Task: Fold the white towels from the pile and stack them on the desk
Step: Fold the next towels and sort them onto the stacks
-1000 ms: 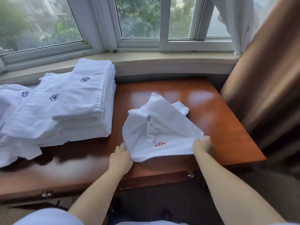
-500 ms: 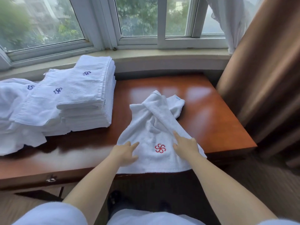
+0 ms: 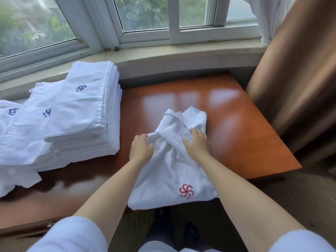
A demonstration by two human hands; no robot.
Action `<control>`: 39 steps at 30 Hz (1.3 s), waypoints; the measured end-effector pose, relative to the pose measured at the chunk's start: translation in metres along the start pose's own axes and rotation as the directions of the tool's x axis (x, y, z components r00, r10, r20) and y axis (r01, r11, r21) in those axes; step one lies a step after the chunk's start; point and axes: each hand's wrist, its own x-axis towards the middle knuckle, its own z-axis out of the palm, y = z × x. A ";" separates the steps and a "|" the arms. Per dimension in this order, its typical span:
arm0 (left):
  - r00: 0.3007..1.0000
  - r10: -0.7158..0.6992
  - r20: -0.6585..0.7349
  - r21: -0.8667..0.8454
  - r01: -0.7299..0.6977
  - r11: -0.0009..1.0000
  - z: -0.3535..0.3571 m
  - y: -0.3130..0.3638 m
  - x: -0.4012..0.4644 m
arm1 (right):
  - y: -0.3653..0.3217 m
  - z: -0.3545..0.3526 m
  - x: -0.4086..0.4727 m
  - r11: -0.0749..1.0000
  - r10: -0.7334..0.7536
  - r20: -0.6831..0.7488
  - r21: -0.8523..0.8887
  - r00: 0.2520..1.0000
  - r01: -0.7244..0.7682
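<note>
STACK: folded towels point(image 3: 76, 113) lie well left of the left hand, on the desk point(image 3: 236, 124) | LEFT: left hand point(image 3: 141, 149) has moved up from the hem and pinches a bunched fold | TOWEL: red-logo towel point(image 3: 172, 171) under both hands, near edge overhanging | RIGHT: right hand point(image 3: 197, 143) has advanced, fingers spread, pressing | STATUS: far end being untangled; folding not yet begun

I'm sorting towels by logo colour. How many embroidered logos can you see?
4: one red logo on the near towel between the arms; three blue on the left towels, at and. Folds may hide more.
</note>
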 end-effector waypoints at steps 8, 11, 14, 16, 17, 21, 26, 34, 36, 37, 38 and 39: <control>0.776 -0.416 0.474 -0.415 0.614 0.672 -0.010 0.018 0.057 | -0.043 -0.008 0.078 0.967 0.232 0.328 0.024 0.916 -0.254; 0.903 -0.403 0.145 -0.434 0.424 0.794 -0.028 0.030 0.076 | -0.058 -0.037 0.101 0.955 0.294 0.067 0.022 0.954 -0.296; 0.933 -0.305 -0.190 -0.452 0.193 0.871 -0.067 0.055 0.095 | -0.077 -0.081 0.127 0.876 0.419 -0.038 0.278 0.907 -0.394; 0.894 -0.282 -0.347 -0.454 0.103 0.885 -0.097 0.067 0.108 | -0.087 -0.112 0.143 0.731 0.536 -0.062 0.533 0.842 -0.426; 0.867 -0.284 -0.409 -0.454 0.077 0.888 -0.111 0.072 0.111 | -0.091 -0.126 0.148 0.621 0.601 -0.050 0.657 0.797 -0.427; 0.791 -0.341 -0.509 -0.498 0.053 0.866 -0.143 0.078 0.106 | -0.096 -0.156 0.147 0.447 0.685 -0.071 0.827 0.725 -0.342; 0.659 -0.403 -0.635 -0.593 -0.081 0.801 -0.147 0.101 0.078 | -0.099 -0.174 0.126 0.506 0.673 -0.326 0.857 0.664 -0.093; 0.615 -0.527 -0.587 -0.764 -0.205 0.612 -0.176 0.129 0.041 | -0.133 -0.212 0.097 0.456 0.663 -0.547 0.836 0.510 0.305; 0.587 -0.526 -0.616 -0.745 -0.215 0.632 -0.185 0.134 0.046 | -0.138 -0.218 0.107 0.498 0.647 -0.614 0.789 0.452 0.360; 0.573 -0.522 -0.632 -0.730 -0.214 0.649 -0.188 0.135 0.052 | -0.140 -0.218 0.113 0.530 0.627 -0.640 0.768 0.444 0.359; 0.567 -0.512 -0.645 -0.716 -0.213 0.665 -0.189 0.136 0.057 | -0.140 -0.216 0.122 0.559 0.596 -0.650 0.757 0.471 0.338; 0.570 -0.491 -0.659 -0.698 -0.219 0.682 -0.188 0.137 0.065 | -0.140 -0.211 0.132 0.579 0.545 -0.638 0.756 0.544 0.307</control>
